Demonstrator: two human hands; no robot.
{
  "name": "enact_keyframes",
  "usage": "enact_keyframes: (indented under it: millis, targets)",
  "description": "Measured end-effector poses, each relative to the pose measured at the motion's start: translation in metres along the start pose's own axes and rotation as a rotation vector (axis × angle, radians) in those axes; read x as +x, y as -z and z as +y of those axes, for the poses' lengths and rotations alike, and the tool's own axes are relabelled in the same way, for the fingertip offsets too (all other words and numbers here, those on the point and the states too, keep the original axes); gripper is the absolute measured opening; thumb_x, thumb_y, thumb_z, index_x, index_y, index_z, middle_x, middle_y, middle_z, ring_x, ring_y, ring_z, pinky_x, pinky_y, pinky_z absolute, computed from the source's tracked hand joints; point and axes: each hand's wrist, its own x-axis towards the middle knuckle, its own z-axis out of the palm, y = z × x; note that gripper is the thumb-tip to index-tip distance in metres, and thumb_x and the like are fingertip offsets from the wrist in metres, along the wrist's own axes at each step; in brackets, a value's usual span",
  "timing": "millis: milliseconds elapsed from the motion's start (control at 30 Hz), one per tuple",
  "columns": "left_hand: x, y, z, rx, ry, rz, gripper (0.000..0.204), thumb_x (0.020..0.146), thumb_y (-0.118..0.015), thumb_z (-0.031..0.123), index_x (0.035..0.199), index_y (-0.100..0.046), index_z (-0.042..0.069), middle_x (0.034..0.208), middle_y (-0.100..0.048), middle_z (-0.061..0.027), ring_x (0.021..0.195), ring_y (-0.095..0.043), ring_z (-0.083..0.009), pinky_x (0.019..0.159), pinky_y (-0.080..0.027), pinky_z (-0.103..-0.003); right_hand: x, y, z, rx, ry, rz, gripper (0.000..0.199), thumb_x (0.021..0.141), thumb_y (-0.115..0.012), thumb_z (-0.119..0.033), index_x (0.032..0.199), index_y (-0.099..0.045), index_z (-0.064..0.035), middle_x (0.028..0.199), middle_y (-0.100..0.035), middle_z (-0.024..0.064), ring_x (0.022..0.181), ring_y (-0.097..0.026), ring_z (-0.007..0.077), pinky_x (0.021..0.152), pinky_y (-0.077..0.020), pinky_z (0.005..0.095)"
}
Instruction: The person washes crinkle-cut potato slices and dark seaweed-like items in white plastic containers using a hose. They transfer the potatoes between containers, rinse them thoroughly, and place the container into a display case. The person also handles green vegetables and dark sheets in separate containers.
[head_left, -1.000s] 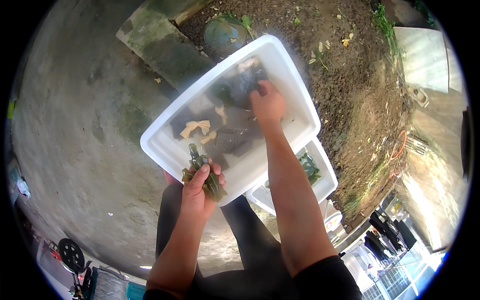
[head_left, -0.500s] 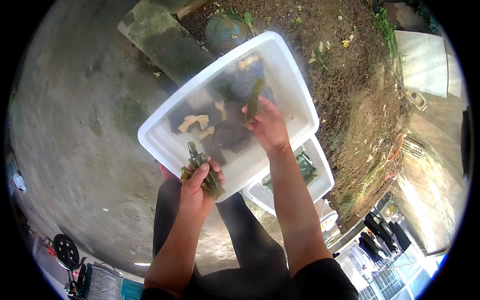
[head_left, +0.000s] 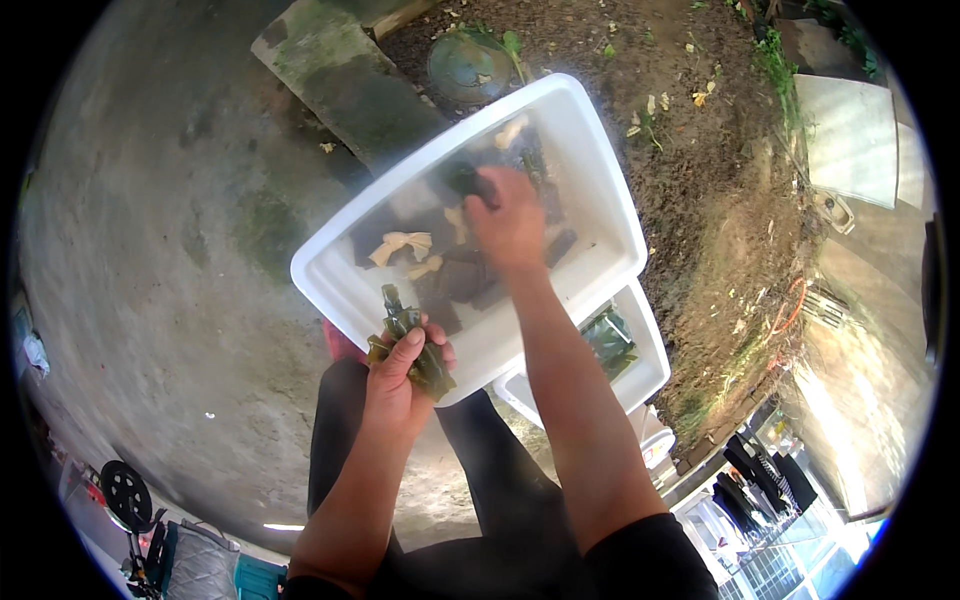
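A white plastic tub [head_left: 592,262] holds cloudy water with dark flat pieces [head_left: 468,278] and pale knotted strips [head_left: 400,245] in it. Over its near left edge, my left hand [head_left: 405,365] is closed round a small bundle of glossy green kelp-like strips [head_left: 402,322]. My right hand [head_left: 510,218] reaches into the tub with fingers curled down, beside a dark green piece [head_left: 460,178]. Its fingertips are partly hidden, and whatever they pinch cannot be made out.
A smaller white container [head_left: 650,345] with green strips [head_left: 610,340] stands against the tub's right side. A stone slab [head_left: 345,90] and a round lid-like disc [head_left: 468,68] lie beyond the tub. Bare soil [head_left: 700,220] runs along the right, concrete [head_left: 160,300] along the left.
My right hand has gone down into the tub, and the green strip it held up no longer shows in it. My left hand keeps its bundle, nearly still.
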Motion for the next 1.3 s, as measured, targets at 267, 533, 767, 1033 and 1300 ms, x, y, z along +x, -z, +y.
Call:
enact_keyframes:
  millis: [267, 533, 767, 1033, 1300]
  targets:
    - [0.001, -0.014, 0.015, -0.046, -0.011, -0.027, 0.032, 0.085, -0.056, 0.018, 0.113, -0.049, 0.006, 0.103, -0.056, -0.0116, 0.098, -0.054, -0.0287, 0.084, -0.045, -0.04, 0.009, -0.012, -0.011, 0.064, -0.235, -0.213, 0.027, 0.075, -0.06, -0.013, 0.101, -0.06, -0.0089, 0.092, -0.064, 0.0079, 0.079, -0.06, 0.0235, 0.071, -0.0482, 0.0347]
    - [-0.002, -0.018, 0.018, -0.01, -0.071, -0.16, 0.04, 0.082, -0.054, 0.008, 0.122, -0.049, 0.005, 0.108, -0.058, -0.0125, 0.102, -0.056, -0.0281, 0.084, -0.046, -0.041, -0.02, 0.067, -0.038, 1.137, -0.947, -0.509, 0.026, 0.084, -0.045, -0.006, 0.107, -0.055, -0.0051, 0.097, -0.064, 0.0087, 0.071, -0.058, 0.0144, 0.059, -0.0434, 0.0236]
    - [-0.027, -0.023, 0.004, -0.023, -0.086, -0.105, 0.038, 0.083, -0.053, 0.009, 0.12, -0.05, 0.005, 0.107, -0.058, -0.0125, 0.099, -0.056, -0.0257, 0.08, -0.048, -0.038, -0.041, 0.13, -0.086, 1.322, -0.964, -0.644, 0.042, 0.078, -0.044, 0.001, 0.12, -0.047, -0.0039, 0.107, -0.062, 0.0142, 0.085, -0.061, 0.0192, 0.072, -0.0469, 0.0275]
    - [-0.081, -0.048, 0.001, -0.017, -0.129, -0.112, 0.029, 0.085, -0.054, 0.008, 0.114, -0.054, 0.004, 0.099, -0.059, -0.0081, 0.092, -0.059, -0.0211, 0.079, -0.05, -0.035, -0.066, 0.18, -0.123, 1.603, -0.966, -0.664, 0.052, 0.079, -0.052, -0.006, 0.129, -0.037, -0.0016, 0.117, -0.053, 0.0206, 0.093, -0.059, 0.0271, 0.08, -0.047, 0.0338]
    - [-0.136, -0.087, 0.003, 0.068, -0.247, -0.13, 0.023, 0.085, -0.06, 0.01, 0.108, -0.056, 0.005, 0.094, -0.061, -0.005, 0.083, -0.06, -0.0173, 0.071, -0.05, -0.031, -0.088, 0.221, -0.188, 1.011, -0.516, -0.528, 0.046, 0.081, -0.039, 0.008, 0.125, -0.047, 0.0029, 0.116, -0.053, 0.0112, 0.104, -0.053, 0.0177, 0.088, -0.0426, 0.0279]
